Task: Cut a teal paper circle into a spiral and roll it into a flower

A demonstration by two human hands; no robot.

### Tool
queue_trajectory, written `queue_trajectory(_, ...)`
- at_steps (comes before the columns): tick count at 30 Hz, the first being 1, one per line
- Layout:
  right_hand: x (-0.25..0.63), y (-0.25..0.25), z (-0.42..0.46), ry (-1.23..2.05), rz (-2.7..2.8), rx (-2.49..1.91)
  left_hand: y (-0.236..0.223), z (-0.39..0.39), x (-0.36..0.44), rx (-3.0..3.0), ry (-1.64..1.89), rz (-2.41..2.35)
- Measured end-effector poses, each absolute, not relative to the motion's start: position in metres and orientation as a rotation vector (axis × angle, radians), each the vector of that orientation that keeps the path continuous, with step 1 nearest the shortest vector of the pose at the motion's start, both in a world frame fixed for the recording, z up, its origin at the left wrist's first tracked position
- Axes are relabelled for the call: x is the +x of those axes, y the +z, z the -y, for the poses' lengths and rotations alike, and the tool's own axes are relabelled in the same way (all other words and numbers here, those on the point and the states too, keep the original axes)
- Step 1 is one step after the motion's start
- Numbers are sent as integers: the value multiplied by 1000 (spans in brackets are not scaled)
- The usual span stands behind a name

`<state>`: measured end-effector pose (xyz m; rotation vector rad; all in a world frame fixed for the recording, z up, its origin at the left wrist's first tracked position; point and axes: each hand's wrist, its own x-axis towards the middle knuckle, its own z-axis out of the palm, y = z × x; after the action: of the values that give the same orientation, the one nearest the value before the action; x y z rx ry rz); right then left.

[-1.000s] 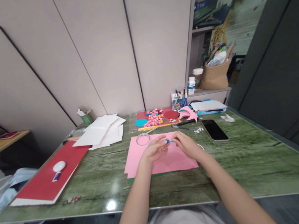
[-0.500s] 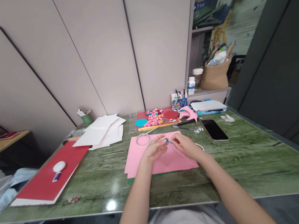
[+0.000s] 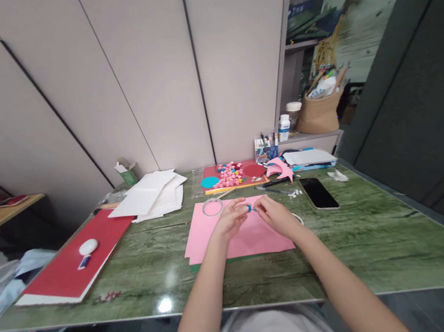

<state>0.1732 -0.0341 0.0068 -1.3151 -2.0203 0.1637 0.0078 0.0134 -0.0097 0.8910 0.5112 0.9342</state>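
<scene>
Both of my hands meet over a pink paper sheet [image 3: 201, 241] on the green table [image 3: 372, 237]. My left hand [image 3: 231, 220] pinches a small blue paper piece [image 3: 249, 207] between thumb and fingers. My right hand [image 3: 273, 215] is closed on the other end of the same blue piece. A clear tape ring [image 3: 212, 206] lies on the pink sheet just left of my left hand. Beyond my hands, a red mat [image 3: 253, 170] holds a pile of small pink paper rolls [image 3: 230, 174] and a blue disc [image 3: 210, 182].
A black phone [image 3: 318, 192] lies right of my hands. White sheets [image 3: 150, 197] are at the back left, and a red board [image 3: 67, 262] with a white glue stick [image 3: 87, 248] at the left edge. Pens [image 3: 272, 183], a pink cutout [image 3: 279, 168] and a woven basket [image 3: 319, 111] stand behind.
My fingers have shifted slightly on the blue piece, and it now looks more curled between my hands. Nothing else has moved.
</scene>
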Motion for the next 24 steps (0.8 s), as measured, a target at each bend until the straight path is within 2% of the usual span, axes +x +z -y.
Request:
queue_trajectory(16, 175, 3, 32, 111, 2010, -1372, -5, -11, 14, 1202, 1024, -524)
queue_trajectory(24, 175, 7, 32, 373, 1973, -1286, -4, -11, 7, 1197, 911, -449)
